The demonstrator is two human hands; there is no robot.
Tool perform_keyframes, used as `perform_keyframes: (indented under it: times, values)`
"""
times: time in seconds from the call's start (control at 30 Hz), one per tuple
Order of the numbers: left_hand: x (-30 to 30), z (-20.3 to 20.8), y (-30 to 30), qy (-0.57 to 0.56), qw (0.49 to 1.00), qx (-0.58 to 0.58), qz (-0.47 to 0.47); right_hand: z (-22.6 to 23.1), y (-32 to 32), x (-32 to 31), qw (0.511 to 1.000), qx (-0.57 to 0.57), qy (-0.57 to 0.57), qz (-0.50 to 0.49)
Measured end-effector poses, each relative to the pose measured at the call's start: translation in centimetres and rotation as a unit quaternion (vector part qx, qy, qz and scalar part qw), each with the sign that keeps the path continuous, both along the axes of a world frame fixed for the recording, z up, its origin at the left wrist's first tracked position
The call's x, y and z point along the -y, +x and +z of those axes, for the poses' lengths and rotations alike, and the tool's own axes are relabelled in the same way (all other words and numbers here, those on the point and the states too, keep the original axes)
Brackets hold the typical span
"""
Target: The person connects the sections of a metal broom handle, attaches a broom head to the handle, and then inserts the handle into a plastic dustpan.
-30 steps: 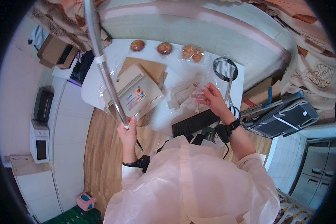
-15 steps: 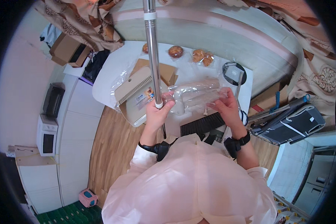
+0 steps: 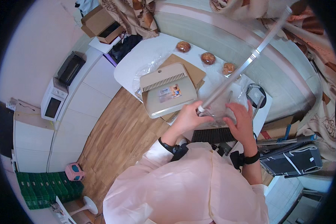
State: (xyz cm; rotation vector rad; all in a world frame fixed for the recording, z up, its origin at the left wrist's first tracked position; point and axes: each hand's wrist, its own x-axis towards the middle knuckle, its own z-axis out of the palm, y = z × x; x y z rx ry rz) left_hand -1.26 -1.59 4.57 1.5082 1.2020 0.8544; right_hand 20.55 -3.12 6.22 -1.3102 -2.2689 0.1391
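My left hand (image 3: 188,118) is closed around the lower end of a shiny metal pole (image 3: 237,71), which slants up to the far right. Crumpled clear plastic wrapping (image 3: 218,111) lies between my two hands, partly hidden by the pole. Beside it, my right hand (image 3: 242,121) has its fingers curved and apart; whether they touch the plastic is unclear. Just left of my left hand, a beige dustpan (image 3: 171,95) with a comb-toothed edge and a picture label rests partly on brown cardboard (image 3: 194,71). A dark-bristled brush head (image 3: 212,135) sits below my hands.
Bagged round breads (image 3: 208,58) line the far side of the white table (image 3: 132,56). Towards its right end is a round black item with a grid (image 3: 256,95). A dark folded frame (image 3: 295,160) stands right of the table. Wooden floor (image 3: 104,138) extends at left.
The pole has swung from nearly upright to a slant toward the far right. My right hand's fingers have parted from their pinch on the plastic. The whole view has turned.
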Motion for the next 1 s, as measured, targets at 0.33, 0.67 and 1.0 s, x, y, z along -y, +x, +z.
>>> perform_keyframes:
  times: [0.33, 0.67, 1.0]
  values:
    - [1.1, -0.5, 1.3, 0.113, 0.989, -0.098, -0.015, -2.9, -2.1, -0.4, 0.956, -0.223, -0.166, 0.089]
    - [-0.5, -0.5, 0.9, 0.033, 0.993, -0.107, 0.024, -4.1, -2.3, -0.6, 0.816, -0.489, -0.302, 0.06]
    - [-2.1, -1.7, 0.7, -0.035, 0.998, 0.056, -0.016, -3.2, -2.7, -0.2, 0.869, -0.38, -0.316, 0.031]
